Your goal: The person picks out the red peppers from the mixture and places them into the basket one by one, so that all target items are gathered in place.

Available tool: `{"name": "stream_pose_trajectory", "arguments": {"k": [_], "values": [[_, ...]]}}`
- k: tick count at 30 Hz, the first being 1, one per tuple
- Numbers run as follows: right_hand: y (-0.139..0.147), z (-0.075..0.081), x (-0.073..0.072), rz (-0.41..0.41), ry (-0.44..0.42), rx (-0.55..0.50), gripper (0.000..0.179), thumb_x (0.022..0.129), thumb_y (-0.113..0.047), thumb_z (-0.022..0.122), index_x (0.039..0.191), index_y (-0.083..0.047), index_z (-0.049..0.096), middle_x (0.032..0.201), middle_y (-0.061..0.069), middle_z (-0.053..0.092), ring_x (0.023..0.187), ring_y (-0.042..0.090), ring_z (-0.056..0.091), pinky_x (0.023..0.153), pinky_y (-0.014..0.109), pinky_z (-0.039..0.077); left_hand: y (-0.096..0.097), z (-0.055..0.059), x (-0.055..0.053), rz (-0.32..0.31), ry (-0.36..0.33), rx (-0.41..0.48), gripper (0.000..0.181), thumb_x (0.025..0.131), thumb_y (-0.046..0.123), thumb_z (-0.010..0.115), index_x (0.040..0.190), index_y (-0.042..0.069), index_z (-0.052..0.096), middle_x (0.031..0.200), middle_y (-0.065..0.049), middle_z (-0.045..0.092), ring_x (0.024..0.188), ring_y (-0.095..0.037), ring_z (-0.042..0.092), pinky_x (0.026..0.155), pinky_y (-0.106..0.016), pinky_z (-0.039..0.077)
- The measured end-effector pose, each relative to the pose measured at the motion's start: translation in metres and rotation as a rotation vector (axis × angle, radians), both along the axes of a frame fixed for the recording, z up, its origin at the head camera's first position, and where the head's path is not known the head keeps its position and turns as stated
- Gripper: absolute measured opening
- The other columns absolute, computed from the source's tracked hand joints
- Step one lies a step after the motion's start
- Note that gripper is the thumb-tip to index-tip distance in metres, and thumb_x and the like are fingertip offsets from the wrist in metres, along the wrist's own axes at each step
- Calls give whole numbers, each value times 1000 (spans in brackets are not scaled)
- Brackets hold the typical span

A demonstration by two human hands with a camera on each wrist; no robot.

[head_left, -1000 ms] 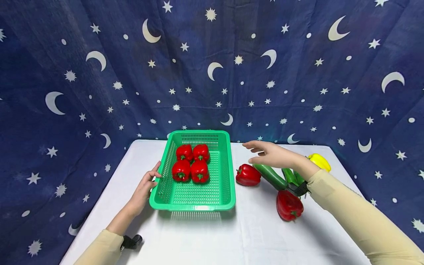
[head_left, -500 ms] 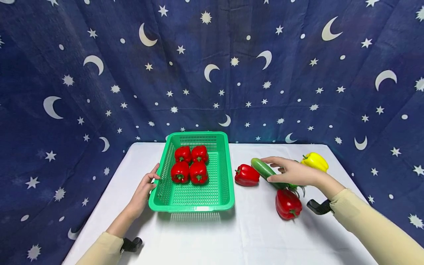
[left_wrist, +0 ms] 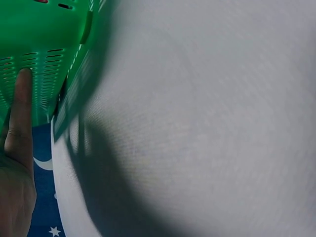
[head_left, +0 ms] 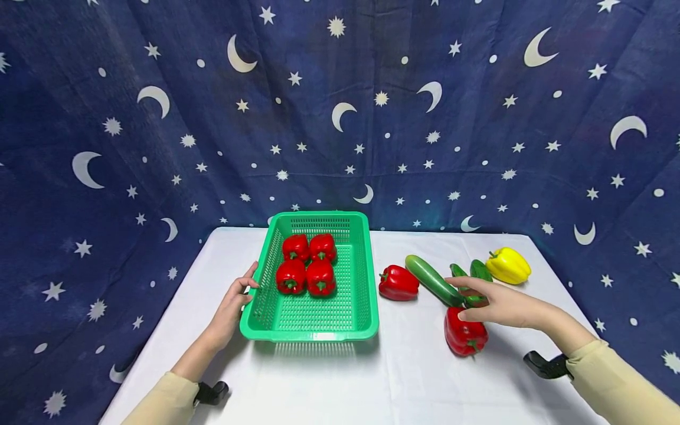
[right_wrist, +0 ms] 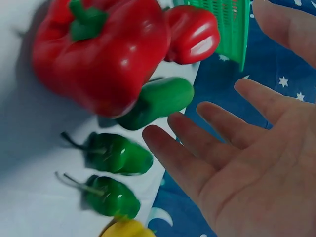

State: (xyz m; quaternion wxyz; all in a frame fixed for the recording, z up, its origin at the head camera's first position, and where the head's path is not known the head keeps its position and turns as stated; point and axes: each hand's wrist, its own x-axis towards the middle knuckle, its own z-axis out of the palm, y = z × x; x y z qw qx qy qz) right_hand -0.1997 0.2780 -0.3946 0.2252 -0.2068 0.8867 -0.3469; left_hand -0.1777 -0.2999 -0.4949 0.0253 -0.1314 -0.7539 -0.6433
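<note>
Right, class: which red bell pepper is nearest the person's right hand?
The loose red bell pepper that the right hand partly overlaps in the head view. The other loose one lies beside the green basket; four sit inside it.

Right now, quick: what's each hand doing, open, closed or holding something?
Left hand: open, fingers against the side of the green basket.
Right hand: open, holding nothing, over a red pepper.

A green basket (head_left: 310,336) is set near the far edge of the white surface (head_left: 329,383); toward the right edge, two red peppers (head_left: 464,339), a cucumber (head_left: 427,274), green peppers (right_wrist: 121,154) and a yellow pepper (head_left: 508,265) are spread.
</note>
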Motion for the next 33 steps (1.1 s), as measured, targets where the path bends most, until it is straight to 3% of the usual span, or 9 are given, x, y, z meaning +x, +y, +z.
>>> {"name": "stream_pose_trajectory", "arguments": {"k": [5, 11, 20, 25, 33], "values": [[11, -6, 7, -5, -10, -21, 75, 90, -29, 76, 154, -8, 41, 144, 24, 52, 129, 46, 51, 94, 42, 53, 0, 1, 1, -4, 3, 1, 24, 97, -1, 33, 119, -3, 43, 171, -2, 14, 155, -34, 2, 104, -18, 30], [19, -11, 16, 2, -59, -85, 75, 93, -24, 74, 155, -4, 38, 149, 28, 45, 130, 49, 48, 89, 25, 51, 1, 2, 2, -5, -6, 7, 25, 97, 0, 33, 119, -3, 42, 171, -3, 13, 155, -34, 2, 103, -20, 30], [26, -18, 24, -7, -108, -116, 78, 90, -19, 76, 155, -4, 37, 154, 32, 37, 132, 49, 46, 89, 23, 50, 0, 0, 3, 0, -16, 4, 25, 98, 0, 32, 120, -4, 42, 171, -3, 13, 155, -35, 2, 102, -17, 32], [31, -25, 26, 2, -128, -134, 78, 89, -17, 76, 156, -4, 37, 155, 31, 37, 131, 50, 48, 90, 30, 52, 0, 1, 3, 0, -15, 2, 25, 98, 1, 32, 120, -4, 42, 171, -3, 13, 155, -36, 3, 101, -19, 35], [40, -40, 24, -53, -245, -145, 79, 89, -21, 73, 158, -13, 36, 157, 31, 32, 134, 53, 41, 95, 64, 44, 0, 1, 2, -9, -5, -2, 25, 98, 1, 31, 121, -4, 42, 171, -3, 13, 155, -36, 3, 101, -20, 36]]}}
